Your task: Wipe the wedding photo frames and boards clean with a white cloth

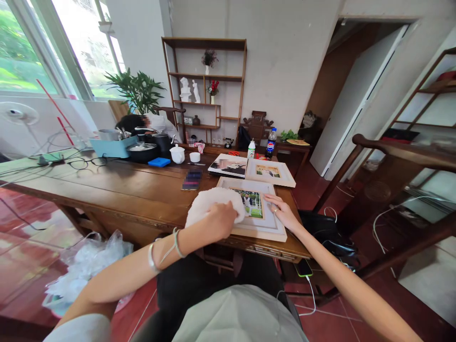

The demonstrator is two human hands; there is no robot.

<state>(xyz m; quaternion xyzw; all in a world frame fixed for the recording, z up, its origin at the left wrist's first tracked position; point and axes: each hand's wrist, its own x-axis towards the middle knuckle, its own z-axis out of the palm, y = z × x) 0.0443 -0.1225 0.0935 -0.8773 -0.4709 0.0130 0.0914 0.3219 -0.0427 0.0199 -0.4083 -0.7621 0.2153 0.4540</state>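
A white picture frame (pixel 274 228) with a photo in its middle lies flat at the near right end of the wooden table. My left hand (pixel 223 219) grips a fluffy white cloth (pixel 203 202), which covers the left part of the frame and spills onto the tabletop. On the frame's right side rests my right hand (pixel 281 211), its fingers stretched flat and holding nothing. Just beyond lie a second framed photo (pixel 287 175) and a photo album or print (pixel 224 164). Left of these is a dark phone (pixel 191 180).
Farther back stand a cola bottle (pixel 271 144), a white bottle (pixel 251 149) and a white teapot (pixel 177 154). Eyeglasses (pixel 86 163) and a blue bin (pixel 112 146) are at the left. A bag of plastic (pixel 89 266) sits on the floor. One person (pixel 133 123) leans at the far side.
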